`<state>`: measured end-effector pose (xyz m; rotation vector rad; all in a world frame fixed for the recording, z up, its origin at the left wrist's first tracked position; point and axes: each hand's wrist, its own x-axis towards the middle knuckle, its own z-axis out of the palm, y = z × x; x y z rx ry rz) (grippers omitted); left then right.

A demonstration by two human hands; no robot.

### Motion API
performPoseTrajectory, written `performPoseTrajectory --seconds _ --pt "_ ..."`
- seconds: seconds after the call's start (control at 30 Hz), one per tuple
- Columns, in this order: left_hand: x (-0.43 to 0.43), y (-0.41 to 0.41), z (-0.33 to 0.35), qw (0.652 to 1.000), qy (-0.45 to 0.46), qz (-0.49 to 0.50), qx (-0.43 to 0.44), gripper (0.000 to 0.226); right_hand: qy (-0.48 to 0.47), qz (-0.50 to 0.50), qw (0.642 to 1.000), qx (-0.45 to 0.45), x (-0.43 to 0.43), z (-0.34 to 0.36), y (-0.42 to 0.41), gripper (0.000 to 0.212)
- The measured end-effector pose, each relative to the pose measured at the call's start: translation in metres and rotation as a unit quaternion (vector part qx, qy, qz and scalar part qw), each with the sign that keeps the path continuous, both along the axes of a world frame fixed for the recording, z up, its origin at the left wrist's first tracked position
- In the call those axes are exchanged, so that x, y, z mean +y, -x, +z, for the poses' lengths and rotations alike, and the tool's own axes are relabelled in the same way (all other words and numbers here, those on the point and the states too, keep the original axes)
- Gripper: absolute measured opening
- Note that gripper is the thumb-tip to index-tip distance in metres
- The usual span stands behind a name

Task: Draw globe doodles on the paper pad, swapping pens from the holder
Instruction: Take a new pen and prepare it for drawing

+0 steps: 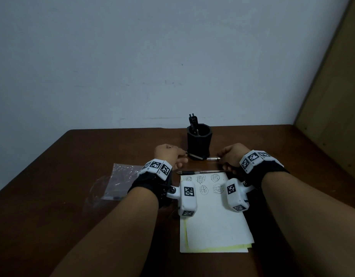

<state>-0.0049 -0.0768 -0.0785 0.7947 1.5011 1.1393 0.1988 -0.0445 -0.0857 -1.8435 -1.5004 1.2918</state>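
A white paper pad lies on the table with several scribbled globe doodles near its top edge. Behind it stands a black pen holder with dark pens sticking out. My left hand pinches the dark cap end of a pen held level in front of the holder. My right hand grips the clear barrel end of the same pen. Whether cap and barrel are joined I cannot tell. Another black pen lies flat just above the pad's top edge.
A clear plastic bag lies on the dark wooden table left of my left wrist. A pale wall closes the table's far side and a wooden panel stands at the right. Both wrists wear white tagged bands.
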Motion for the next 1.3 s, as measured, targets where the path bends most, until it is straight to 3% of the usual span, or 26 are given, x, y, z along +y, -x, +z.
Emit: performPoseTrajectory --seconds 0.53,0.93,1.3 --pt "0.000 -0.015 -0.001 0.999 -0.004 0.021 -0.025 0.017 -0.007 0.025 1.000 -0.016 0.001 0.002 -0.004 0.014" --pt "-0.006 -0.023 0.009 0.997 -0.067 -0.018 -0.026 0.016 -0.053 0.094 0.994 -0.009 -0.010 0.017 0.005 0.004" --pt "-0.009 -0.032 0.027 0.994 -0.090 -0.054 -0.022 0.012 -0.141 0.147 0.979 0.028 -0.012 0.022 0.013 0.017"
